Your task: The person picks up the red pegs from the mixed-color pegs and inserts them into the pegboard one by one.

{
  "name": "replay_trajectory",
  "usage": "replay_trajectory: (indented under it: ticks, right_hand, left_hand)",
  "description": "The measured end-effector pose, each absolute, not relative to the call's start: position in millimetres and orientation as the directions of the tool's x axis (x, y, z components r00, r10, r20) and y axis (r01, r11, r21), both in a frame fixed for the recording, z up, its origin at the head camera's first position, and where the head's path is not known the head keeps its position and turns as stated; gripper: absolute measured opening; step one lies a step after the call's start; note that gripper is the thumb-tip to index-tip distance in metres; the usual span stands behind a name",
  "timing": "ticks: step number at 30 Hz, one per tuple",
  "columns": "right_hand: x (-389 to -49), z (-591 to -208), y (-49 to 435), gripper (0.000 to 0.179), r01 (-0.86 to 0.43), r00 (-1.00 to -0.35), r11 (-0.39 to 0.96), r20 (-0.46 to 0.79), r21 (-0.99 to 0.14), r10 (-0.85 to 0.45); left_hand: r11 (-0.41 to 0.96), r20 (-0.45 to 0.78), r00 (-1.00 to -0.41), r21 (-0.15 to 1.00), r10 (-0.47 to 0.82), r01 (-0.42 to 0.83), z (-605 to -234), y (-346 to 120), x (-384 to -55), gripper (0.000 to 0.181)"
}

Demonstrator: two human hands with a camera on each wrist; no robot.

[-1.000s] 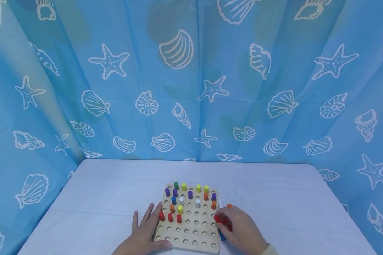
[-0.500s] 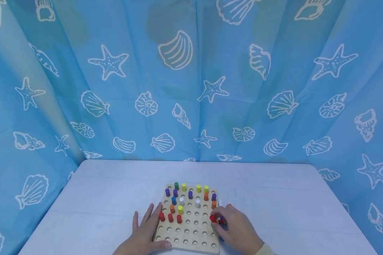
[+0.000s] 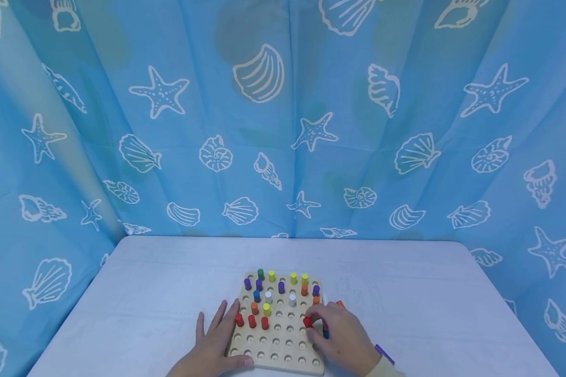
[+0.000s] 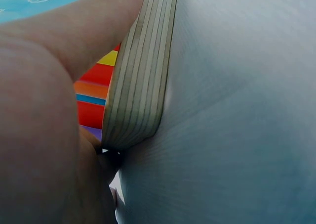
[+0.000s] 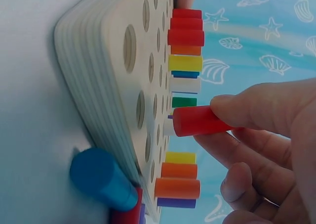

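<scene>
A wooden pegboard (image 3: pixel 283 361) with rows of round holes lies on the table, several coloured pegs standing in it. My right hand (image 3: pixel 341 337) pinches a red peg (image 5: pixel 202 120) between thumb and fingers, above the right part of the board; in the right wrist view the peg's free end is clear of the holes. My left hand (image 3: pixel 209 343) rests along the board's left edge, fingers spread, thumb on the front left corner. Three red pegs (image 3: pixel 251 321) stand in a row near the left fingers. In the left wrist view the board's layered side (image 4: pixel 140 70) shows beside the hand.
Loose pegs lie right of the board, partly hidden by my right hand: a blue peg (image 5: pixel 101 177), a red peg (image 5: pixel 126 209), an orange peg (image 3: pixel 340 303) and a purple peg (image 3: pixel 384 354). A blue shell-print curtain (image 3: pixel 283 131) hangs behind the white table (image 3: pixel 170 283).
My right hand has moved left from the loose pegs beside the board to over its right side, carrying the red peg. The left hand has stayed in place.
</scene>
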State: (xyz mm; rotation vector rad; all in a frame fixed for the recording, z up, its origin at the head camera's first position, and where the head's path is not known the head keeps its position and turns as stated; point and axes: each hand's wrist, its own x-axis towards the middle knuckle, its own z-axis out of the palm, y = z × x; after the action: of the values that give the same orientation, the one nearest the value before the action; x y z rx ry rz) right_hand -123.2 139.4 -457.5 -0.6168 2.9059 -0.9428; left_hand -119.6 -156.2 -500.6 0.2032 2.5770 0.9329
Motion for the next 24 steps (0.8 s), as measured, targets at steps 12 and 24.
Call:
replay_trajectory:
  ticks: [12, 24]
  right_hand:
    - [-123.7, -456.7, 131.8, 0.012, -0.345, -0.927, 0.732, 0.094, -0.587, -0.362]
    - [-125.8, -458.7, 125.1, 0.013, -0.358, -0.927, 0.729, 0.127, -0.584, -0.353]
  left_hand:
    - [0.767, -0.308, -0.913, 0.642, 0.267, 0.008, -500.6, -156.8, -120.0, 0.128]
    - [0.756, -0.299, -0.917, 0.655, 0.266, 0.006, -496.5, -156.7, -117.8, 0.128]
